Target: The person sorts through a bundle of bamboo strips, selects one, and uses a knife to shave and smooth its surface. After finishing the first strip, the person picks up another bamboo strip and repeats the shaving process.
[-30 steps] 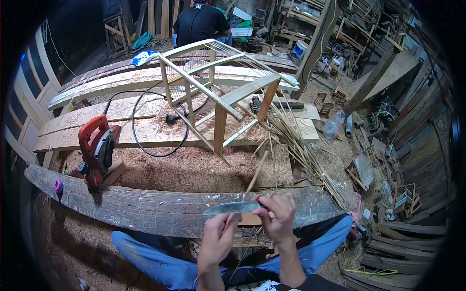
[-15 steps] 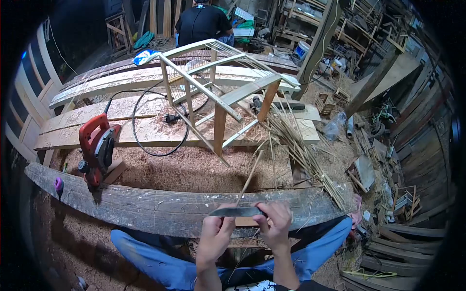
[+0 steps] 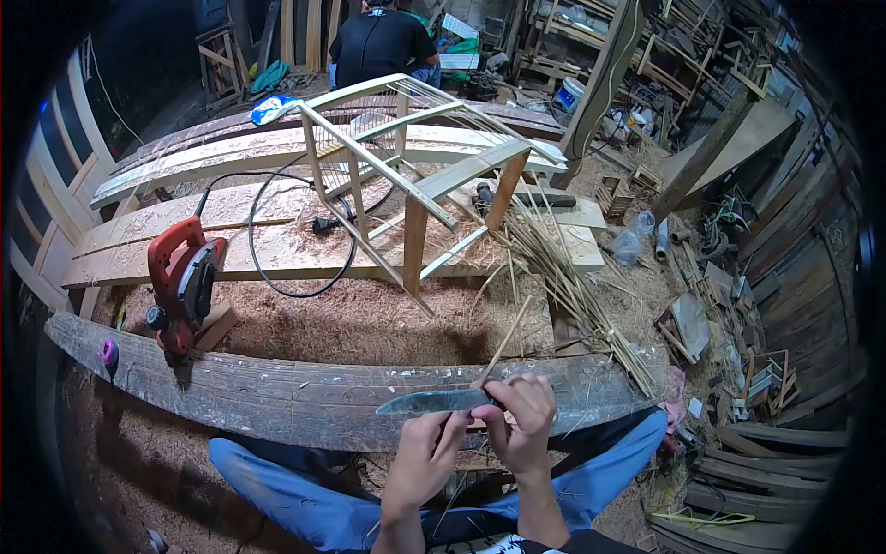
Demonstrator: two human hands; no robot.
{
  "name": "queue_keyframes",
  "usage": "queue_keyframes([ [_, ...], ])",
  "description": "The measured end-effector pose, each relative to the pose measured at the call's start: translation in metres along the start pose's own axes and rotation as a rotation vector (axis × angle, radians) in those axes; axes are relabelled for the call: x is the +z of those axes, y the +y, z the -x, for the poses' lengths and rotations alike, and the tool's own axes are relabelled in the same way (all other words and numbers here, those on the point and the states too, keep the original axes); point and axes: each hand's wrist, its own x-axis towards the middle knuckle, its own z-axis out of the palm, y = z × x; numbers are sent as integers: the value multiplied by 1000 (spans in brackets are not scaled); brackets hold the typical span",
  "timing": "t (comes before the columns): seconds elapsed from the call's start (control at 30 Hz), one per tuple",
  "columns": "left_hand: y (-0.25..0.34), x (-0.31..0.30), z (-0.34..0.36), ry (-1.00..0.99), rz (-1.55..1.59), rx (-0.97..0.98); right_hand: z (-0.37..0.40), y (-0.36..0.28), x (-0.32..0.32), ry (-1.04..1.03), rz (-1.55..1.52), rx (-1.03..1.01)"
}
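Observation:
A wide dark knife (image 3: 429,402) points left above the weathered plank, its handle end inside my right hand (image 3: 524,420). The fingers of that hand are wrapped round it. Just below the blade, my left hand (image 3: 425,462) is closed, fingertips pinched close to my right fingertips; what it holds is too small to name. A thin pale strip (image 3: 508,337) rises up and right from behind the knife at my right hand. Beyond the plank, a wooden frame with thin rods (image 3: 406,185) stands tilted on the boards, with a bundle of thin strips (image 3: 572,295) to its right.
The weathered plank (image 3: 277,392) crosses in front of my knees. On its left are a red power planer (image 3: 185,286) and a purple-topped object (image 3: 109,353). A black cable (image 3: 254,249) loops over the boards. A person in black (image 3: 380,46) sits at the back. Shavings cover the floor.
The knife has shifted left and its blade now shows more fully. My left hand has moved right and lower, closer to my right hand. The pale strip leans further right.

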Motion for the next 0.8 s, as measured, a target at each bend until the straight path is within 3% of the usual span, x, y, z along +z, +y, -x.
queue_keyframes([
  [0.07, 10, -1, 1, -6, 67, -100, -1, 1, 0, -6, -19, -6],
  [0.2, 3, -2, 1, -57, 39, -116, -2, 7, -5, -14, 102, -44],
  [0.27, 4, 4, -1, 33, 52, 68, -1, 8, -6, -23, 182, -39],
  [0.3, 6, 2, 0, 31, 55, 66, -2, 11, -5, -8, 174, -46],
  [0.33, 11, -4, 2, 60, 128, -55, -3, 16, -3, 9, 165, -54],
  [0.4, 27, -35, 20, 122, 197, -197, 3, 71, -6, 343, 142, 261],
  [0.5, 27, -63, 43, 257, 153, -78, 6, 105, -53, 325, 196, 361],
  [0.57, 13, -58, 32, 233, 229, -184, -3, 51, -43, 133, 284, 233],
  [0.6, 9, -57, 14, 196, 304, -226, -5, 45, -26, 244, 208, 168],
  [0.8, 15, -37, 0, 94, 452, -193, -10, 9, 1, 74, -37, 165],
])
